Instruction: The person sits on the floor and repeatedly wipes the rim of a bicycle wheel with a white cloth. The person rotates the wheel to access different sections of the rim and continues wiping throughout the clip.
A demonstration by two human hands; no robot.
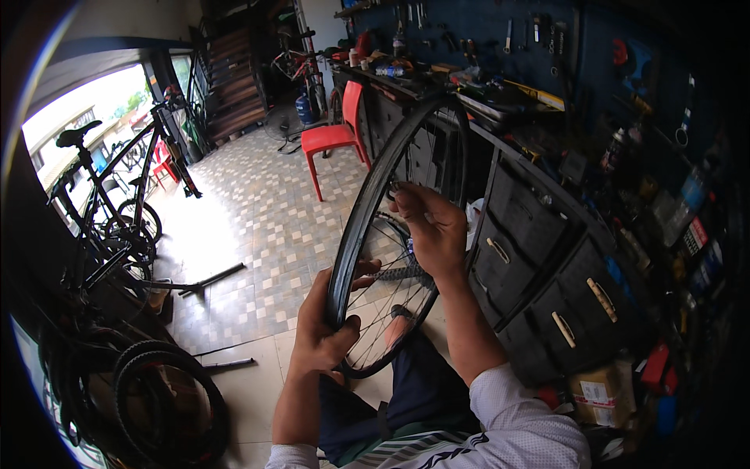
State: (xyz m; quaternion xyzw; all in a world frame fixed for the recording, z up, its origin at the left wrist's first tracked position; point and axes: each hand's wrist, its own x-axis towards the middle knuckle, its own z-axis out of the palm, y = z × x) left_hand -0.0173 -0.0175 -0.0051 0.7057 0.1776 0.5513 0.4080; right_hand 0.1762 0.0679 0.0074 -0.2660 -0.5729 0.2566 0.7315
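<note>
A black bicycle wheel (358, 223) with thin spokes stands upright in front of me, tilted away, with no tire on its rim. My left hand (326, 319) is wrapped round the lower left part of the rim, thumb on the near side. Inside the wheel, my right hand (433, 228) is raised by the rim's inner edge. Its thumb and fingers are pinched together at a small dark piece I cannot make out. Behind the spokes, part of another wheel with a knobby tire (402, 273) shows low down.
A red plastic chair (328, 139) stands ahead on the tiled floor (258, 227). Black drawers (512, 234) and a cluttered workbench (476, 102) run along the right. At left are a bicycle frame (117, 160) and loose tires (168, 352). A cardboard box (601, 395) sits lower right.
</note>
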